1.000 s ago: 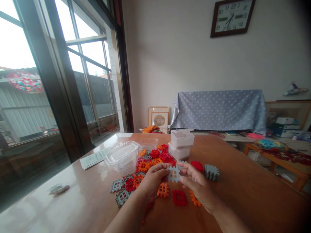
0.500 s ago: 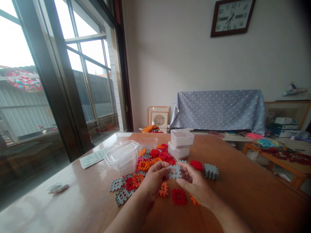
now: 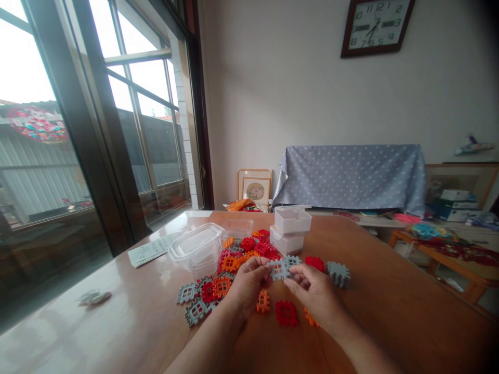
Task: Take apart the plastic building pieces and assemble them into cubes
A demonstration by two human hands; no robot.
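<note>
Over the table, a grey interlocking building tile [image 3: 278, 269] with a window-like grid is pinched at its left edge by my left hand [image 3: 251, 285]. My right hand [image 3: 314, 291] closes its thumb and fingers on the right edge of this same tile. Just behind it shows another grey tile [image 3: 292, 260]; whether the two touch, I cannot tell. Below the hands lie an orange tile [image 3: 263, 301] and a red tile [image 3: 286, 313], with another orange tile [image 3: 311, 317] partly hidden by my right hand.
A heap of red, orange and grey tiles [image 3: 230, 263] spreads left of my hands. Behind stand clear lidded boxes [image 3: 292, 222] and a clear tub [image 3: 197, 246]. A red stack [image 3: 315, 264] and a grey stack [image 3: 338, 274] sit at right. A paper [image 3: 150, 250] lies at left.
The grey tile has risen slightly and tilted between my hands. My right fingers have curled in closer onto its right edge, and more of the grey tile behind shows.
</note>
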